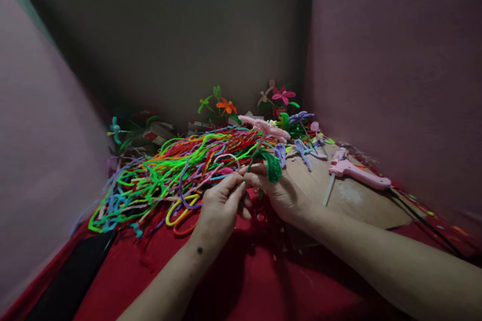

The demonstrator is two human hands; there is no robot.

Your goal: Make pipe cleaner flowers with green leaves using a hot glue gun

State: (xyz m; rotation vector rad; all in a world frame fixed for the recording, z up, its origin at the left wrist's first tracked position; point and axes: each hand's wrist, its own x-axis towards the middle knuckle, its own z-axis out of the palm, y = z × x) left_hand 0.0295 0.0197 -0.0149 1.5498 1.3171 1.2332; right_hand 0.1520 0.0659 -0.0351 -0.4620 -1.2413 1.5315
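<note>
A pipe-cleaner flower (266, 129) with pale pink petals stands upright between my two hands, tilted a little. Its thin green stem runs down into my fingertips, and a dark green curled leaf (274, 166) hangs beside it on the right. My left hand (224, 198) pinches the lower stem between thumb and forefinger. From the other side, my right hand (276, 191) is closed at the same spot, its fingertips on the stem just under the leaf. The exact contact of the fingers is partly hidden.
A heap of colourful pipe cleaners (150, 180) lies left. On a cardboard sheet (350, 198) at right rests a pink hot glue gun (354, 171) with a black cord. Finished flowers (227, 106) stand at the back wall. A black flat object (75, 276) lies front left on red cloth (150, 281).
</note>
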